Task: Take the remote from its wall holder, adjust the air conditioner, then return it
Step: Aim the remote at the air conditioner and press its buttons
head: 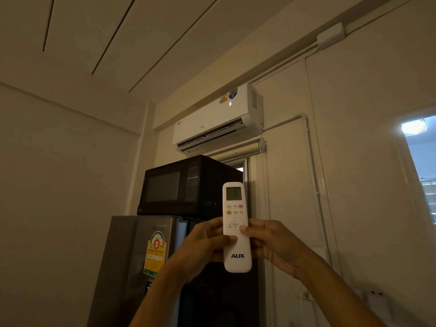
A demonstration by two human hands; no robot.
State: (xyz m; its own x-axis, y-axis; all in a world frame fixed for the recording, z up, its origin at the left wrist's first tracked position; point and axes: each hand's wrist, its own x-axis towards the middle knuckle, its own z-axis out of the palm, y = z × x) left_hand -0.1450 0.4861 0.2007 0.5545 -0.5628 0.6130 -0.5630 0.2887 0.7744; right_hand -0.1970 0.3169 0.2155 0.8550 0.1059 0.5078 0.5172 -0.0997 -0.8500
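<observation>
A white AUX remote is held upright in front of me, its small screen lit and facing me. My left hand grips its left side, thumb on the front below the round button pad. My right hand grips its right side, thumb tip resting on the round pad. High on the wall ahead hangs the white air conditioner, flap open, a lit digit on its front. A small white wall holder sits at the lower right on the wall.
A black microwave stands on a silver fridge just behind the remote. A rolled blind hangs under the air conditioner. White conduit pipes run down the right wall. A bright opening is at far right.
</observation>
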